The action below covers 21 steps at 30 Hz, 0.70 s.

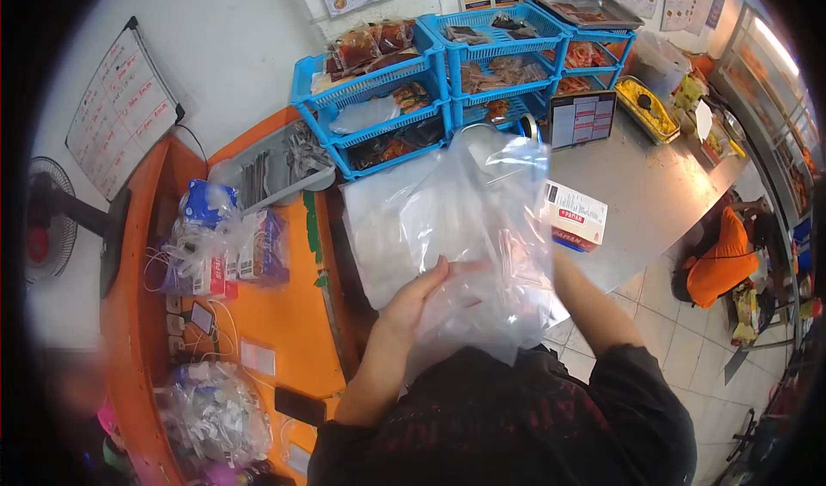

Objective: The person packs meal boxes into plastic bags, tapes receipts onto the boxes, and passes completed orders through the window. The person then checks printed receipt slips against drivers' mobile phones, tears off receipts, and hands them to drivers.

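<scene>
A large clear plastic bag (pixel 469 202) is held up in front of my chest. My left hand (pixel 416 295) grips its near left side, thumb on top and the other fingers hidden by the plastic. At the right of the bag, my right hand (pixel 523 258) shows only hazily through the film; whether it is inside or behind cannot be made out, and its fingers are unclear. A stack of flat clear plastic bags (pixel 374 236) lies under and left of the held one. Just right of it stands a white and blue PAMAN box (pixel 575 215).
Blue stacked baskets (pixel 379 99) with packed food stand behind. A tablet (pixel 582 120) and a tray of yellow food (pixel 647 107) are on the metal counter. Left, the orange counter holds a cutlery tub (pixel 271 168), bagged boxes (pixel 228 254) and a phone (pixel 300 406).
</scene>
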Tool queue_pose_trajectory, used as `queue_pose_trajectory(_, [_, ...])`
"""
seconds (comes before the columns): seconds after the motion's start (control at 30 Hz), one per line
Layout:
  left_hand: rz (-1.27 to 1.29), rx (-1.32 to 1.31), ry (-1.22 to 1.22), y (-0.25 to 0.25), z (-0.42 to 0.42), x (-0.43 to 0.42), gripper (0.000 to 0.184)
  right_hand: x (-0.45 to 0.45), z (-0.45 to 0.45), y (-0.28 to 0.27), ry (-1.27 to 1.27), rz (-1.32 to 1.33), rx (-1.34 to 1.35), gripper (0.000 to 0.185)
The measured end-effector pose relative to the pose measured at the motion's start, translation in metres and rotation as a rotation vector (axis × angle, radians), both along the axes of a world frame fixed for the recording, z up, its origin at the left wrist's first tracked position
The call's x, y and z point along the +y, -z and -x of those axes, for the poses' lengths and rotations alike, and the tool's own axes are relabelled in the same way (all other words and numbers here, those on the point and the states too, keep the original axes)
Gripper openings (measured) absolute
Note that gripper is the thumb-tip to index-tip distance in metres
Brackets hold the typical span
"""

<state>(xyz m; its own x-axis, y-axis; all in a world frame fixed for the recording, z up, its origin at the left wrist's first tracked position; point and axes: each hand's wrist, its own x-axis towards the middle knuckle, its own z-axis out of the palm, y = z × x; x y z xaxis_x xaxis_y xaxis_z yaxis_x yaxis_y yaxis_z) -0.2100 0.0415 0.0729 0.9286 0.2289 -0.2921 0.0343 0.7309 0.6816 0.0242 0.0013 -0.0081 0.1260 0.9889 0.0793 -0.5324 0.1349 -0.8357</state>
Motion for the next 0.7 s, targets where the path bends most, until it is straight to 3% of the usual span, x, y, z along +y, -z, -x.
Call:
queue_pose_trajectory(0.07, [0.193,0.112,-0.329,0.006,-0.014,-0.015,0.033,-0.032,0.03,0.018,-0.113,-0.023,-0.395,0.063])
queue_pose_trajectory(0.1, [0.198,0.118,-0.34,0.018,-0.015,-0.019,0.033,-0.043,0.038,0.024,-0.139,-0.073,-0.616,0.069])
queue_pose_trajectory(0.17, [-0.302,0.233,-0.658,0.056,-0.013,-0.022,0.029,-0.054,0.04,0.023,-0.147,-0.191,-0.878,0.081])
queue_pose_trajectory(0.2, [-0.274,0.282,-0.733,0.064,-0.009,-0.022,0.027,-0.056,0.038,0.018,-0.167,-0.238,-0.901,0.087])
queue_pose_trajectory(0.23, [-0.275,0.291,-0.738,0.069,-0.009,-0.023,0.027,-0.057,0.035,0.011,-0.247,-0.237,-0.695,0.094])
queue_pose_trajectory(0.3, [-0.489,0.328,-0.93,0.065,-0.012,-0.026,0.026,-0.063,0.029,-0.008,-0.585,-0.14,0.494,0.112])
queue_pose_trajectory(0.33, [-0.553,0.339,-0.981,0.059,-0.013,-0.029,0.026,-0.067,0.024,-0.016,-0.586,-0.138,0.498,0.112])
queue_pose_trajectory(0.4, [-0.722,0.415,-1.05,0.049,-0.016,-0.034,0.026,-0.073,0.017,-0.025,-0.616,0.034,0.75,0.093])
queue_pose_trajectory(0.43, [-0.829,0.48,-1.065,0.048,-0.016,-0.035,0.026,-0.075,0.015,-0.019,-0.618,0.037,0.754,0.093])
queue_pose_trajectory(0.5, [-0.819,0.485,-1.053,0.048,-0.014,-0.037,0.026,-0.075,0.013,0.001,-0.343,0.278,0.11,0.047])
queue_pose_trajectory(0.53, [-0.807,0.486,-1.039,0.049,-0.013,-0.037,0.026,-0.075,0.014,0.008,-0.342,0.277,0.11,0.047])
queue_pose_trajectory(0.6, [-0.907,0.467,-1.115,0.077,-0.013,-0.028,0.025,-0.075,0.018,0.015,-0.143,0.377,0.024,0.017])
queue_pose_trajectory(0.63, [-0.954,0.454,-1.151,0.081,-0.014,-0.028,0.025,-0.074,0.017,0.014,-0.133,0.381,0.023,0.017])
queue_pose_trajectory(0.67, [-1.001,0.441,-1.188,0.085,-0.015,-0.028,0.026,-0.073,0.018,0.012,-0.056,0.437,-0.152,0.015])
queue_pose_trajectory(0.7, [-1.5,0.698,-1.277,0.079,-0.014,-0.03,0.027,-0.07,0.019,0.009,0.022,0.49,-0.327,0.015])
